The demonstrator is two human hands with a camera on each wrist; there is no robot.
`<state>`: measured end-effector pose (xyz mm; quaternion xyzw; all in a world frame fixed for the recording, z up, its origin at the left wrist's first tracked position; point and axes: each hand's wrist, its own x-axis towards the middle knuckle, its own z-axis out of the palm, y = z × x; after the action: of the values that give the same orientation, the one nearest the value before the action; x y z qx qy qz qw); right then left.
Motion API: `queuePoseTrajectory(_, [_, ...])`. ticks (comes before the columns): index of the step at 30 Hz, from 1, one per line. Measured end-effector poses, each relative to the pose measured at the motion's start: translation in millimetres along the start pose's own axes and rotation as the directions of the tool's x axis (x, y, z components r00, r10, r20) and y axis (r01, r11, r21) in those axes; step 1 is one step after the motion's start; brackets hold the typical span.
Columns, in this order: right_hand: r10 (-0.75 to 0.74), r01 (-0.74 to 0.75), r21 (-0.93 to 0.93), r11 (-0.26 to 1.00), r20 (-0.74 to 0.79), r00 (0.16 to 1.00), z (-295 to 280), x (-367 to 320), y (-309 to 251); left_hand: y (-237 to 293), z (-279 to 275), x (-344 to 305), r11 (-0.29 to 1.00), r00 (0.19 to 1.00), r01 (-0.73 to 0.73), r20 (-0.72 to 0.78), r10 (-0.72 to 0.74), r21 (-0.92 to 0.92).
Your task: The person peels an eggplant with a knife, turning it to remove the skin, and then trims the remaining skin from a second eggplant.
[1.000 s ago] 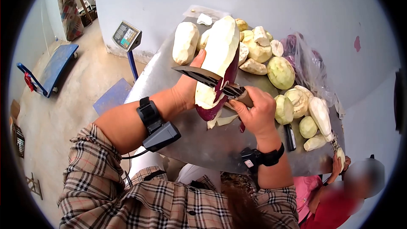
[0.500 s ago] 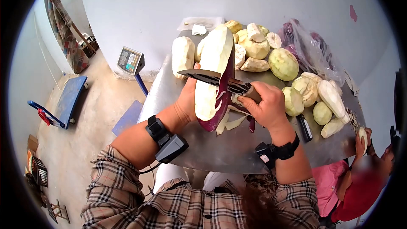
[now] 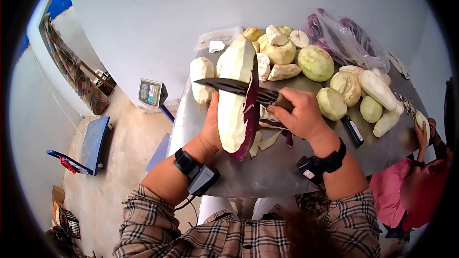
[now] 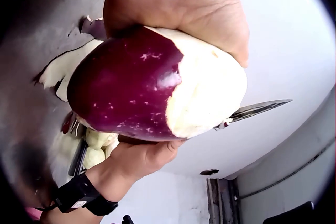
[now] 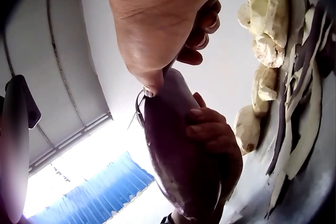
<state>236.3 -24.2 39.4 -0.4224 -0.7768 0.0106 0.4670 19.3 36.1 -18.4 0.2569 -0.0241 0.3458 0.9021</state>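
Observation:
A large, partly peeled eggplant (image 3: 233, 114) stands tilted over the metal table, pale flesh showing and purple skin along its right side. My left hand (image 3: 212, 124) holds it from the left and behind; its fingers are hidden in the head view but show around the eggplant in the right wrist view. My right hand (image 3: 303, 114) grips the handle of a knife (image 3: 224, 85), whose dark blade lies across the eggplant's pale face, edge at the border of the skin. In the left wrist view much purple skin covers the underside of the eggplant (image 4: 126, 87).
Peel strips (image 3: 267, 141) lie on the table (image 3: 287, 172) below the eggplant. Several peeled eggplants (image 3: 315, 63) are piled at the back and right, near a plastic bag (image 3: 354, 38) of purple ones. A black object (image 3: 353, 130) lies by my right hand. Another person (image 3: 416, 186) works at the right.
The knife has moved along the eggplant toward its far end. My head view has shifted, and my left hand still holds the eggplant.

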Motion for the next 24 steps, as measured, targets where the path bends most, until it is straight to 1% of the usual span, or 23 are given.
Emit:
queuePoseTrajectory(1, [-0.067,0.067,0.0,0.998,-0.012,0.998,5.2,-1.9,0.9,-0.8,-1.6,-1.2,1.0,1.0,-0.02,0.006,0.02,-0.013])
queuePoseTrajectory(2, [-0.079,0.079,-0.007,0.997,-0.005,0.997,6.4,-2.5,-0.7,-2.6,-2.4,-3.3,0.999,0.999,-0.04,0.009,0.041,-0.026])
queuePoseTrajectory(3, [-0.09,0.09,-0.013,0.996,0.003,0.996,7.0,-2.9,-2.6,-3.4,-3.5,-4.6,0.991,0.999,-0.051,0.008,0.052,-0.121])
queuePoseTrajectory(5, [-0.09,0.09,-0.008,0.996,0.003,0.996,8.4,-4.0,-3.0,-5.7,-3.7,-5.9,0.996,0.996,-0.085,0.035,0.084,0.038])
queuePoseTrajectory(7, [-0.094,0.094,-0.067,0.993,-0.002,0.996,8.1,-4.1,-1.1,-5.8,1.5,-7.4,0.972,0.992,-0.11,0.09,0.093,0.207])
queuePoseTrajectory(8, [-0.098,0.098,-0.097,0.991,-0.002,0.995,7.8,-4.1,0.0,-6.2,1.3,-8.0,0.962,0.993,-0.115,0.046,0.107,0.246])
queuePoseTrajectory(10, [-0.057,0.054,-0.062,0.997,-0.052,0.997,11.1,-4.6,7.6,-6.7,-0.2,-8.9,0.939,0.989,-0.121,-0.041,0.142,0.321])
queuePoseTrajectory(11, [-0.038,0.035,-0.042,0.998,-0.076,0.996,12.1,-4.4,8.9,-7.0,2.8,-9.3,0.939,0.986,-0.128,-0.061,0.155,0.32])
queuePoseTrajectory(12, [0.015,-0.013,0.028,1.0,-0.087,0.996,10.3,-3.7,8.2,-6.0,2.7,-9.1,0.917,0.984,-0.097,-0.101,0.147,0.387])
queuePoseTrajectory(14, [-0.004,-0.006,-0.07,0.998,-0.129,0.992,2.4,-1.6,5.6,-4.6,0.6,-6.5,0.913,0.97,-0.133,-0.137,0.2,0.387])
queuePoseTrajectory(15, [-0.042,0.024,-0.103,0.994,-0.176,0.983,1.7,-1.1,7.7,-2.9,-0.1,-6.0,0.904,0.967,-0.125,-0.152,0.202,0.409])
queuePoseTrajectory(17, [-0.141,0.09,-0.229,0.969,-0.219,0.965,-1.6,1.2,12.5,1.1,-0.2,-6.6,0.886,0.961,-0.108,-0.18,0.209,0.452])
queuePoseTrajectory(18, [-0.193,0.12,-0.292,0.949,-0.235,0.953,-3.0,1.4,14.8,1.1,0.2,-5.8,0.87,0.949,-0.131,-0.195,0.249,0.476])
queuePoseTrajectory(20, [-0.193,0.093,-0.354,0.93,-0.26,0.946,-0.1,-0.2,19.6,1.3,2.7,-3.8,0.833,0.919,-0.17,-0.22,0.326,0.527])
queuePoseTrajectory(22, [-0.195,0.075,-0.392,0.917,-0.277,0.941,0.0,0.7,18.8,2.3,8.6,-4.1,0.841,0.912,-0.157,-0.251,0.324,0.517])
queuePoseTrajectory(24, [-0.19,0.068,-0.378,0.924,-0.296,0.936,0.3,2.1,21.2,3.4,8.1,-3.2,0.857,0.908,-0.159,-0.268,0.322,0.49])
